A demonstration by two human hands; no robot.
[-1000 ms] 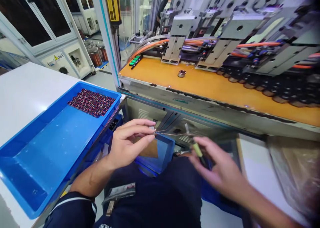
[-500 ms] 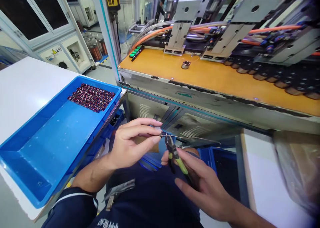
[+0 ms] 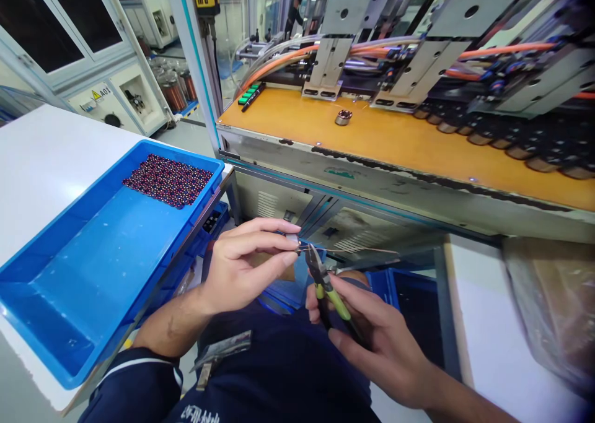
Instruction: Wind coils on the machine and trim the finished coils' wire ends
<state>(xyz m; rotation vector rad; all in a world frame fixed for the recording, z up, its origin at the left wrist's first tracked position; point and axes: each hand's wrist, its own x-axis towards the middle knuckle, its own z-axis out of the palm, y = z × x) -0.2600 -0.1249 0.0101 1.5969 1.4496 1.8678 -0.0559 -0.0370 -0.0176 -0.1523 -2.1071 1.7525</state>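
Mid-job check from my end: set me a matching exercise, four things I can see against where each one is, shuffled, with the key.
1. Pliers
2. Blue tray
3. Dark speckled pile
4. Small grey part

A. Inside the tray
B. At the left hand's fingertips
C. In the right hand
D. On the white table

Pairs: 1-C, 2-D, 3-A, 4-B

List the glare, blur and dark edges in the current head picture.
Head view: pale glare on the white tabletop beside the blue tray; clear plastic wrapping at right looks soft; upper right corner fades to black; pliers in the right hand look fairly crisp.
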